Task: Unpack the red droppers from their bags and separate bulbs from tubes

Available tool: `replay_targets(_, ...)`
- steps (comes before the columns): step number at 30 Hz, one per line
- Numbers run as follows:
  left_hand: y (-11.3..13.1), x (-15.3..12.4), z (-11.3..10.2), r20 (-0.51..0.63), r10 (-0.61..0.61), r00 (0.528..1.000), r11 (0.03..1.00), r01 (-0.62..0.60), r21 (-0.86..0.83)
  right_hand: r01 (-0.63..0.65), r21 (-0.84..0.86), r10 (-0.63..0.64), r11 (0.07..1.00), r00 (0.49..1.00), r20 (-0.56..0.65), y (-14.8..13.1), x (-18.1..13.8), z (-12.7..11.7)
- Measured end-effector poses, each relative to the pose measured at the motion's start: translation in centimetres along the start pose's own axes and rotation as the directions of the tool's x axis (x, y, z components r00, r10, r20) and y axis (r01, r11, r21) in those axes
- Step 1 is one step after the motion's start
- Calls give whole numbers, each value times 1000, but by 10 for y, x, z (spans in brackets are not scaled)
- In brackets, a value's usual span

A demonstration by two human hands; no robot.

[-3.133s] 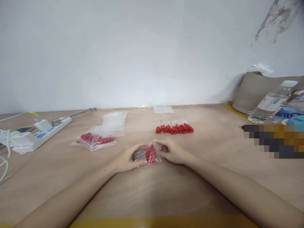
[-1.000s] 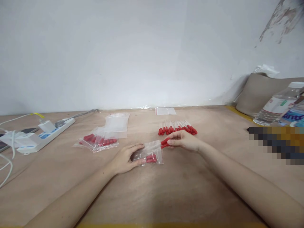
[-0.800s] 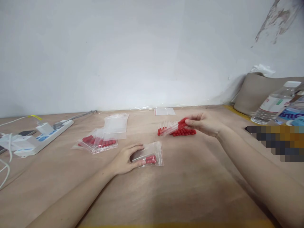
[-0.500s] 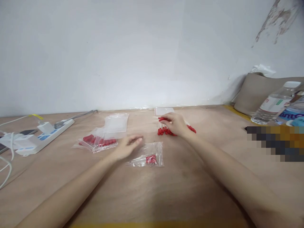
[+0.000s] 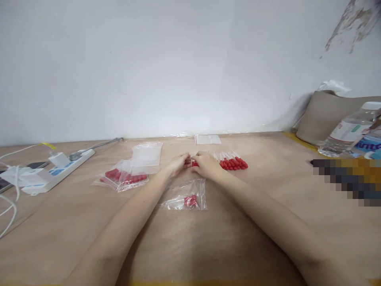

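Both hands meet over the middle of the bare plywood table [image 5: 238,238], toward its far edge. The left hand [image 5: 178,163] and the right hand [image 5: 205,165] have their fingertips drawn together on the near-left end of the row of red-tipped clear plastic droppers [image 5: 232,162]; a bit of red shows between the fingers, but how many droppers they pinch cannot be told. The rest of the row lies just to the right of the right hand, tips toward the near edge.

Between the forearms, nearer the front edge, a small clear zip bag with a few red tips inside [image 5: 186,197] lies flat, touched by neither hand. The wide stretch from that bag to the front edge is open wood crossed only by the two forearms.

Toward the left edge lie filled clear bags of red-tipped droppers [image 5: 123,178], with a stack of empty clear zip bags [image 5: 146,155] overlapping them from behind. Farther left, a white power strip with plugs and cables [image 5: 47,172] sits near the left edge. One more flat clear bag [image 5: 207,139] lies at the far edge against the wall. At the right edge stand a clear plastic water bottle [image 5: 347,133] and a grey-beige fabric bag [image 5: 324,113], well apart from the hands.

A plain white wall [image 5: 166,67] rises behind the table, its paint flaking at the upper right.
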State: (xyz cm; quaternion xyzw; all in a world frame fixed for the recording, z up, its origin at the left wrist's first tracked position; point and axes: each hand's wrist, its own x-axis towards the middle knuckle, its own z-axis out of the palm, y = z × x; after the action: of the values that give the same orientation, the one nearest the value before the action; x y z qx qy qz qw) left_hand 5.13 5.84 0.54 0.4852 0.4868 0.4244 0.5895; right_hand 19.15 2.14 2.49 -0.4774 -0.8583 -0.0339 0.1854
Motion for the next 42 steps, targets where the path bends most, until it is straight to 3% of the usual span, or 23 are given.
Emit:
replay_targets(4,-4,4,5,38,39,998,998,-41,51,-57,110,73,992,986,-150,18,-27,-13)
replay_targets(9,-8,10,1,42,98,994,980,-104,171,-71,314,145,947,964,-220,38,-65,-8)
replay_targets(12,-6,-4,-10,32,158,987,950,-161,269,-81,499,195,863,964,-183,39,-78,2)
replay_targets(15,-4,-41,-24,58,240,969,898,-245,366,-99,646,172,757,984,-50,32,-84,6)
replay_targets(16,-3,-57,-28,101,277,956,864,-294,410,-95,669,133,737,991,-6,29,-85,6)
replay_targets(17,-3,-74,-32,249,333,910,739,-416,530,-83,683,88,726,996,28,25,-86,5)
replay_targets(19,-5,-103,-39,493,330,805,505,-592,628,-38,697,-8,716,998,62,18,-86,3)
replay_targets(21,-10,-122,-44,592,308,745,376,-666,644,31,710,-104,704,993,61,11,-85,1)
replay_targets(23,-16,-130,-45,616,295,730,329,-684,652,100,730,-181,676,983,32,5,-82,2)
replay_targets(29,-26,-126,-42,567,298,768,360,-641,678,188,735,-280,651,960,3,-6,-75,4)
replay_targets(33,-27,-126,-41,539,307,784,378,-621,687,172,689,-294,704,954,63,-11,-76,0)
replay_targets(37,-27,-127,-41,524,295,799,382,-602,702,206,636,-276,744,961,12,-17,-81,-4)
replay_targets(40,-27,-128,-42,522,287,803,387,-596,704,115,612,-181,782,982,47,-19,-85,-3)
replay_targets(42,-27,-128,-42,524,290,801,382,-598,704,38,648,-129,761,987,93,-19,-85,-1)
